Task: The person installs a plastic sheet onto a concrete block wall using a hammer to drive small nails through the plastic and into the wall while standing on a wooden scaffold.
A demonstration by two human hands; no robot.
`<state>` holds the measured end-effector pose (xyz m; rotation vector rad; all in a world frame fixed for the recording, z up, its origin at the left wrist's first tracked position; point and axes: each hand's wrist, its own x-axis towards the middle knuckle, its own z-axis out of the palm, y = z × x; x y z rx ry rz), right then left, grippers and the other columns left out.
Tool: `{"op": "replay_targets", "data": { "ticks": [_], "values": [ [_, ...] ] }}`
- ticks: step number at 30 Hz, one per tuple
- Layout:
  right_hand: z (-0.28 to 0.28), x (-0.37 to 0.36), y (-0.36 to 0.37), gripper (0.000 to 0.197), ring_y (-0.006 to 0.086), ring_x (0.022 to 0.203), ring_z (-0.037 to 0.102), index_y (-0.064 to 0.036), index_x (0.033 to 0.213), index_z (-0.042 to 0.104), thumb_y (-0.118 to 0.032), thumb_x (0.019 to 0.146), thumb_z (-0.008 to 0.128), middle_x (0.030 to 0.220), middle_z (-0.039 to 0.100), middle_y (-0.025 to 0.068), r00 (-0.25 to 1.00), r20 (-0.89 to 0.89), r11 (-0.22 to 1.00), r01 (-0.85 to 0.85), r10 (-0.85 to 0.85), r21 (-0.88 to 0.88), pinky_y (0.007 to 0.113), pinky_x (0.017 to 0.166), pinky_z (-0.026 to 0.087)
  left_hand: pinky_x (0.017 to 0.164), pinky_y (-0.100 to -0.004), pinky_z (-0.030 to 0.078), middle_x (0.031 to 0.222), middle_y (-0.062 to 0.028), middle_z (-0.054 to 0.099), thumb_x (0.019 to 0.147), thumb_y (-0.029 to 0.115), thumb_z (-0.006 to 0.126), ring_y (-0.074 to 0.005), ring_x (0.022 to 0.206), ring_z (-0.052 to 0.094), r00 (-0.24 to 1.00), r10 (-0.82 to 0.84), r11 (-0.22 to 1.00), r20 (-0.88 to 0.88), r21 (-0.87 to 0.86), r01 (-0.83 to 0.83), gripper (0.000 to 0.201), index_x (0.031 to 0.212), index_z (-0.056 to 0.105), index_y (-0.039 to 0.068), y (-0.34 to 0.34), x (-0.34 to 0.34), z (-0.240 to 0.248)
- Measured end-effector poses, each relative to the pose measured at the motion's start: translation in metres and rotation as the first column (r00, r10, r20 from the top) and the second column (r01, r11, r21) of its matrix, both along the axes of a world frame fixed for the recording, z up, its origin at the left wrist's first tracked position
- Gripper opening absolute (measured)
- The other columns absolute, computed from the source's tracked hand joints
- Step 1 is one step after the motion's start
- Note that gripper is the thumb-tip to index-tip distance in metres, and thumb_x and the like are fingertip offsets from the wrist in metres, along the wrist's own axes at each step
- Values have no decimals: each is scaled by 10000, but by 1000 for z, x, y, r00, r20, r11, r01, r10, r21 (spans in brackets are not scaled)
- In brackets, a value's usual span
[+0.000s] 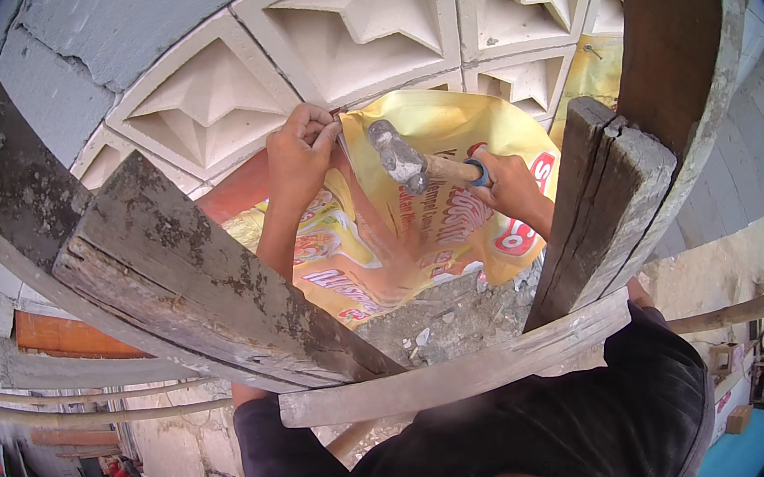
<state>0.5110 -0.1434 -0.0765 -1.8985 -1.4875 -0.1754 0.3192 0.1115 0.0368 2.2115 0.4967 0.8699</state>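
Observation:
A hammer (398, 157) with a worn metal head and a wooden handle is gripped in my right hand (509, 191), closed around the handle by a blue band. Its head is over a yellow and orange printed plastic banner (429, 121), which hangs creased against the block wall. At the banner's upper left corner, my left hand (301, 153) is closed in a pinch against the wall. What sits between those fingertips is too small to make out.
Pale patterned vent blocks (363, 24) form the wall ahead. Weathered wooden beams stand left (203, 272) and right (599, 200) of my arms, joined by a crosspiece (457, 368) at my chest. Grey rubble (451, 326) lies below the banner. Bamboo poles (748, 306) run behind.

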Motion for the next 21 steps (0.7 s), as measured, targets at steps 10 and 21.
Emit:
{"op": "replay_targets", "data": {
  "ticks": [10,21],
  "values": [
    [-71,13,-135,269,340,616,659,-53,1019,659,-273,902,761,682,643,156,800,-412,786,562,-436,259,427,598,488,747,-253,542,1002,-74,710,988,95,674,-103,906,652,996,-86,987,29,-130,89,154,1065,639,-34,5,-35,-9],
    [-171,40,-114,353,104,503,557,11,1213,661,-219,953,723,800,645,53,109,-991,439,889,77,132,280,463,513,806,-309,589,1069,-105,677,1026,122,613,-178,990,664,999,44,962,-17,-267,-47,222,1183,613,-35,-19,-100,-3]
  ]
}}
